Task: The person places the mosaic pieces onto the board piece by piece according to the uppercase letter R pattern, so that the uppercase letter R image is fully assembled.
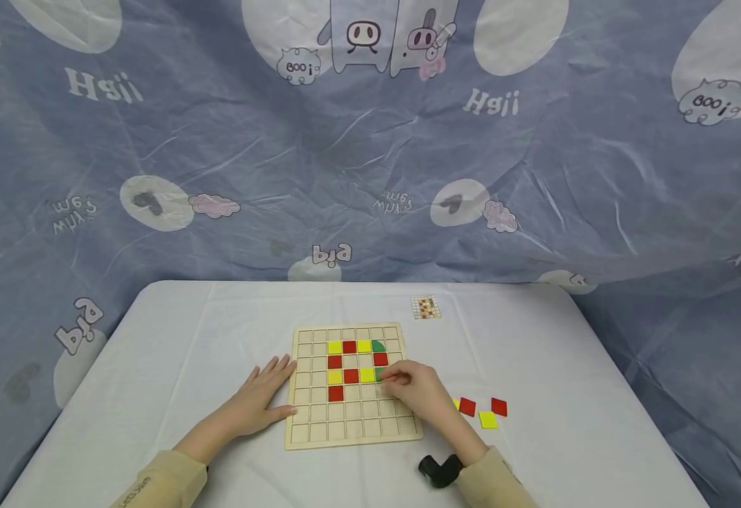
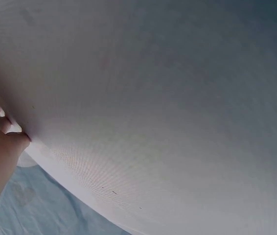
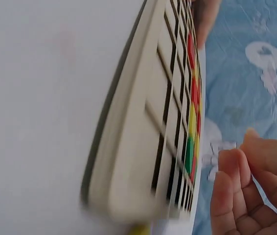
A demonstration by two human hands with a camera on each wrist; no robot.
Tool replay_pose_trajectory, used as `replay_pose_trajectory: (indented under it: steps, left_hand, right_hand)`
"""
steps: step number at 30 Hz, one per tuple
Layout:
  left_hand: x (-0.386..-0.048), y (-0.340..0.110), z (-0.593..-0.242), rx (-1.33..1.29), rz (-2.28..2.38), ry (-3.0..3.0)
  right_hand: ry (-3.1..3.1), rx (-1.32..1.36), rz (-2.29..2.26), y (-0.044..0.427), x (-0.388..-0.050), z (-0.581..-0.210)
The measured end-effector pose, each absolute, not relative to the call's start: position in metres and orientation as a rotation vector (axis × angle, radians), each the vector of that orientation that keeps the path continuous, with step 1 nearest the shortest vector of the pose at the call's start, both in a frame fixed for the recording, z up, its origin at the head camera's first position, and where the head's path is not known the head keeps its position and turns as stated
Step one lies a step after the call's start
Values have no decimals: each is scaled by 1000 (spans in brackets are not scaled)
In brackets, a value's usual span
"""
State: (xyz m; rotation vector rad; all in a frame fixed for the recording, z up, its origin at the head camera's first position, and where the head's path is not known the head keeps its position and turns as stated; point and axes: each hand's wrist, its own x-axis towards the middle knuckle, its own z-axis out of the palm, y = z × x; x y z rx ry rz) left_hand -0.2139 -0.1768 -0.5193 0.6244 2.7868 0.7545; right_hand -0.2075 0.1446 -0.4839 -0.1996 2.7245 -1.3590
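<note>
Beige sleeves (image 1: 491, 480) lie nearest the head camera, and just beside the right cuff, on the near side of the right grip (image 1: 420, 389), we note a black object (image 1: 437, 470) of unclear use. The right grip is bent, its fingertips at the lower green piece (image 1: 379, 371) on the wooden grid board (image 1: 389, 427); thumb and forefinger appear close together, but we cannot tell whether they pinch the piece. Its outline is partly hidden by them. Straight beyond that grip, past one red tile (image 1: 380, 359), sits the upper green piece (image 1: 378, 346), rounded at one corner. The left grip (image 1: 259, 398) has its fingers spread apart, clamped on nothing, against the board's left edge. To the right of the right grip, loose red tiles (image 1: 499, 407) and yellow tiles (image 1: 488, 420) lie on the tabletop (image 1: 218, 331); farther beyond it lies a small pattern card (image 1: 426, 307). We judge the step in hand to be seating the green piece. We advise steadying the board from the left, turning the piece to agree with the card, and pressing it flat before lifting away, lest fingertips disturb the neighbouring yellow tile (image 1: 367, 375).
</note>
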Motion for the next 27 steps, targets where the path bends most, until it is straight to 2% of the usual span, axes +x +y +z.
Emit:
replay_pose_trajectory:
  steps: [7, 13, 27]
  left_hand:
    - [-214, -177, -518, 612, 749, 2787]
    - [-215, -177, -518, 604, 740, 2791]
    - [-215, -177, -520, 601, 753, 2781]
  right_hand:
    - [2765, 53, -1332, 197, -207, -481]
    - [2788, 87, -1220, 230, -202, -484]
    - [2840, 62, -972, 244, -194, -501]
